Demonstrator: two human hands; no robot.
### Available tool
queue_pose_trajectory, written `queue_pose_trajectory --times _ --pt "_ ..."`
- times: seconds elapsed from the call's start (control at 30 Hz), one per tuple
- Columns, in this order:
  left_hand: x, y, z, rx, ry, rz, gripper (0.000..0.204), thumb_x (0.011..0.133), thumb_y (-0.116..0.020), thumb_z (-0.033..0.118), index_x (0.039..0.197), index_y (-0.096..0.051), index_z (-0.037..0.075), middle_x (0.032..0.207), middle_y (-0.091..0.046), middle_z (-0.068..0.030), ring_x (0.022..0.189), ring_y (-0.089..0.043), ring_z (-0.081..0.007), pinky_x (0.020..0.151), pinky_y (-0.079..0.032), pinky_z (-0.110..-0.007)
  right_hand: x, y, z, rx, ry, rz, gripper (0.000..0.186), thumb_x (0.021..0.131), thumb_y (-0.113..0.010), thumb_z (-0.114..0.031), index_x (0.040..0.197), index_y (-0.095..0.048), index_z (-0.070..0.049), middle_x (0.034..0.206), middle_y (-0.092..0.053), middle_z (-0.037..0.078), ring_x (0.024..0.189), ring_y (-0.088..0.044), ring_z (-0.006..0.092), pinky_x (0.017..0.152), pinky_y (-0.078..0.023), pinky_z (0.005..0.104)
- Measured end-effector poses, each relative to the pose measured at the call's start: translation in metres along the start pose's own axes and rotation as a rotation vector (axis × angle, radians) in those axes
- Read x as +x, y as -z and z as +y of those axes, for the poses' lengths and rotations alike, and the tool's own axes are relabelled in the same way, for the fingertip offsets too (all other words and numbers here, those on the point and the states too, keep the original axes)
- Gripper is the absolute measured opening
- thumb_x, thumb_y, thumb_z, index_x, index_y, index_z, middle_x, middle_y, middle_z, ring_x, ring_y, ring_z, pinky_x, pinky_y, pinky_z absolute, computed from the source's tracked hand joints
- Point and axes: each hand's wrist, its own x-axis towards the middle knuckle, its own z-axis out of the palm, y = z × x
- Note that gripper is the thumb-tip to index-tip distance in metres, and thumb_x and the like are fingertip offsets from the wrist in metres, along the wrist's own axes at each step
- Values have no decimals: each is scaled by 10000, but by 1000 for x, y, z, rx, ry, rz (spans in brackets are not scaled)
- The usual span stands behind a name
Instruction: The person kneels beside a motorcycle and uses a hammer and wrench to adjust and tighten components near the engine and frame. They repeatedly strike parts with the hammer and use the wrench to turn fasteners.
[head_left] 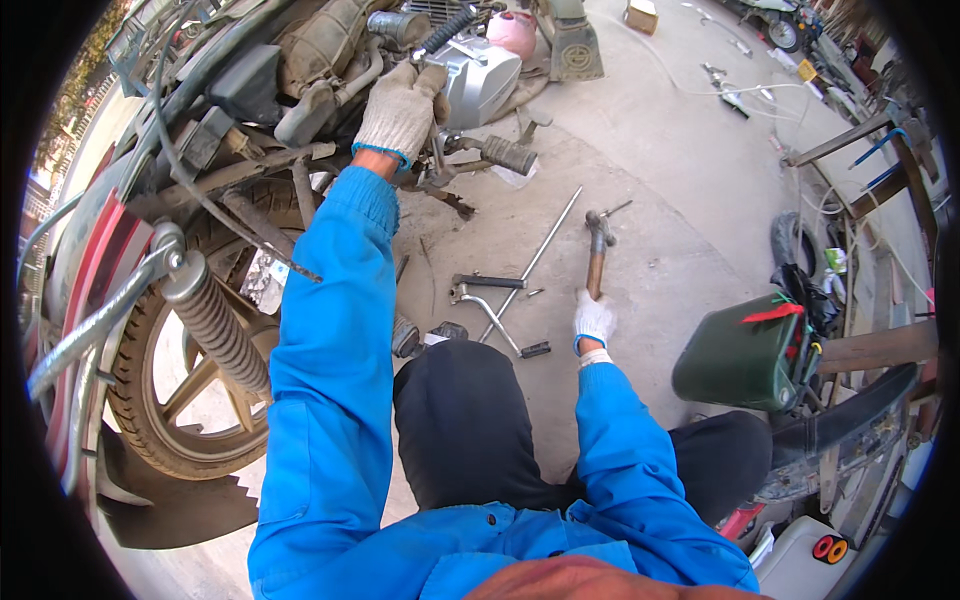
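My right hand [595, 320], in a white knit glove, is wrapped round the wooden handle of a hammer [597, 265]. The hammer's metal head points away from me above the concrete floor. My left hand [402, 112], in a dirty work glove with a blue cuff edge, reaches to the motorcycle's engine [480, 82]. Its fingers are curled beside the silver engine cover, and what they grip is hidden. Just below that hand sits a footpeg [508, 154] with a ribbed rubber sleeve. On the floor between my hands lie a kick-start lever [495, 318] and a long thin metal rod [550, 230].
On the left stand the motorcycle's rear wheel [150, 440] and coil-spring shock absorber [225, 325]. A dark green jerrycan [730, 355] is at my right, near a black seat [845, 415]. Tools [725, 92] and a small cardboard box [641, 16] lie farther off.
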Motion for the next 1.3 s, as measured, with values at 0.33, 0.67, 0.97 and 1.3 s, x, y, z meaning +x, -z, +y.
queue_pose_trajectory --times 0.33,0.67,0.97,1.3 --pt "-12 -23 8 -201 16 36 327 1085 -623 315 1065 -665 -9 800 -728 -116 601 -668 -179 525 -521 -272 -21 -39 -153 887 370 -605 615 1029 -642 -436 1401 -640 54 1210 -748 213 997 -765 264 876 -600 378" --pt "-22 -30 0 -317 -132 -71 445 1037 -715 430 1110 -609 5 878 -694 -146 758 -675 -222 648 -545 -313 -43 -68 -246 1477 249 -836 497 1018 -693 -112 1465 -561 62 1240 -727 128 962 -743 192 859 -614 324" --pt "-25 -36 2 -287 -208 -84 569 925 -827 505 1072 -636 -10 853 -699 -159 786 -672 -263 703 -559 -374 -50 -97 -252 1317 294 -662 428 964 -705 -42 1380 -632 29 1159 -757 180 1043 -727 192 914 -581 348" --pt "-19 -44 -12 -308 -453 -319 327 981 -769 273 1070 -663 -23 769 -659 -178 746 -638 -326 703 -557 -467 -49 -104 -252 1208 451 -480 467 946 -699 -17 1409 -640 0 1149 -777 189 1070 -743 191 946 -576 341"
